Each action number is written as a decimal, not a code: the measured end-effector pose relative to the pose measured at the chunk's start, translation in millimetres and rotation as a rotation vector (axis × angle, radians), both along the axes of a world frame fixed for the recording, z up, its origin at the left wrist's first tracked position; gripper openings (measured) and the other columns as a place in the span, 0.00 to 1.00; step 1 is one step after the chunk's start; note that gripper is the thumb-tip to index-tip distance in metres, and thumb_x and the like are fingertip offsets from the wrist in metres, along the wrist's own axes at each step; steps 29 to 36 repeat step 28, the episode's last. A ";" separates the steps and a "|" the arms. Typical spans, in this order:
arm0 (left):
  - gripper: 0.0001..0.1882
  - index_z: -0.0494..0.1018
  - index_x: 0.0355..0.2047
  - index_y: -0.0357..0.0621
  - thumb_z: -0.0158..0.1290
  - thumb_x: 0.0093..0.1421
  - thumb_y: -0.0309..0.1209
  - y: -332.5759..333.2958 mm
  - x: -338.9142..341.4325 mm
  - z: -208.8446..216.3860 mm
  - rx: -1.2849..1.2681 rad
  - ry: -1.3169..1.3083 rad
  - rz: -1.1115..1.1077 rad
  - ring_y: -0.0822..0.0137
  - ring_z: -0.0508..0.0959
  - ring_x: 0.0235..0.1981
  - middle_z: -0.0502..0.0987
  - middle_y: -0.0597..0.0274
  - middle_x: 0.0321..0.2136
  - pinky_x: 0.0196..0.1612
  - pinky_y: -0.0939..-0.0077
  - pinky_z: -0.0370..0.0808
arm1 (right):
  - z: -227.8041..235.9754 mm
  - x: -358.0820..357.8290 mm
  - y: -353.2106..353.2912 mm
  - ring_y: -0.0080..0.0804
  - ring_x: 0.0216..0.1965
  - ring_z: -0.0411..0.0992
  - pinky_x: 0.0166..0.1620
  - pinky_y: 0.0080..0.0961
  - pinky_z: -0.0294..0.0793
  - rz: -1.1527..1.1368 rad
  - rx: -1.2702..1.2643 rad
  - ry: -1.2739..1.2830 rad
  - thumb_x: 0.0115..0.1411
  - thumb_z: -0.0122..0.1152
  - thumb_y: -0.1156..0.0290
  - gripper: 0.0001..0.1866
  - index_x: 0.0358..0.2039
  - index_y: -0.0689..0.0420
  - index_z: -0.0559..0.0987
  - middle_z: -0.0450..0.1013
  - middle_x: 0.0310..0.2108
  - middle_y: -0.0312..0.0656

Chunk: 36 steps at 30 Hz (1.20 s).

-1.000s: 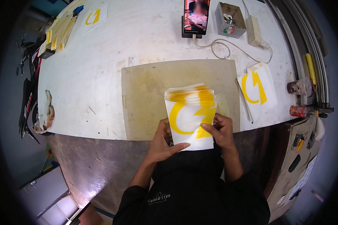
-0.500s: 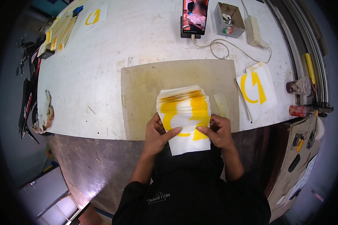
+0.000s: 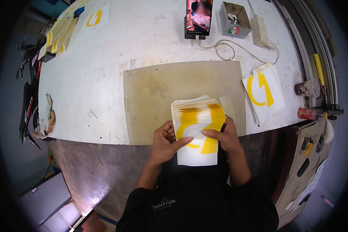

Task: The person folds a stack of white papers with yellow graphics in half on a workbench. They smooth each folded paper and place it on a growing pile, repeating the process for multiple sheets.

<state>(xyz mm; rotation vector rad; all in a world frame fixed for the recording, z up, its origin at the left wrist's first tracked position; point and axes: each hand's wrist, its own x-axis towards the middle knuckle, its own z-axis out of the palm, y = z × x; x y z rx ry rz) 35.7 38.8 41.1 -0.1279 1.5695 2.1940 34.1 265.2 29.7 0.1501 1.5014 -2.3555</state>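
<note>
A thick stack of white sheets with a yellow printed shape leans over the table's front edge, close to my body. Its far end fans into many thin layers with yellow and orange-brown edges. My left hand grips the left side, thumb lying on the top sheet and fingers curled beside and under it. On the right side my right hand holds the same stack, its thumb pressed on the print. The fingers beneath the stack are partly hidden. Behind the stack lies a beige board on the white table.
Another printed sheet pile lies to the right of the board. Farther back stand a phone on a stand, a grey box and a white power strip with a cable. A cat lies at the left edge.
The stack has come nearer to my body and its far end has swung to the right. Both hands still hold it, with my right thumb bent over the print.
</note>
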 end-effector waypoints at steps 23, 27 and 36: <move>0.22 0.73 0.52 0.29 0.66 0.58 0.17 -0.5 14.9 -12.5 0.012 -0.052 0.008 0.69 0.83 0.45 0.83 0.52 0.45 0.50 0.74 0.81 | -6.6 -5.6 0.5 0.25 0.47 0.78 0.53 0.27 0.79 -0.070 -0.024 -0.025 0.55 0.77 0.78 0.30 0.57 0.65 0.75 0.80 0.47 0.42; 0.23 0.73 0.52 0.29 0.66 0.57 0.17 -4.8 13.1 -16.7 0.026 -0.021 0.059 0.68 0.84 0.45 0.84 0.50 0.45 0.50 0.73 0.81 | 11.1 -0.1 3.5 0.27 0.54 0.75 0.60 0.32 0.75 0.206 0.112 -0.061 0.54 0.79 0.74 0.36 0.61 0.65 0.72 0.78 0.52 0.41; 0.23 0.73 0.52 0.29 0.66 0.57 0.17 -4.2 13.1 -17.3 0.029 -0.022 0.057 0.68 0.84 0.45 0.84 0.50 0.45 0.50 0.73 0.81 | 11.3 3.0 5.1 0.28 0.56 0.75 0.61 0.34 0.74 0.302 0.193 -0.109 0.54 0.79 0.74 0.38 0.63 0.65 0.70 0.78 0.53 0.41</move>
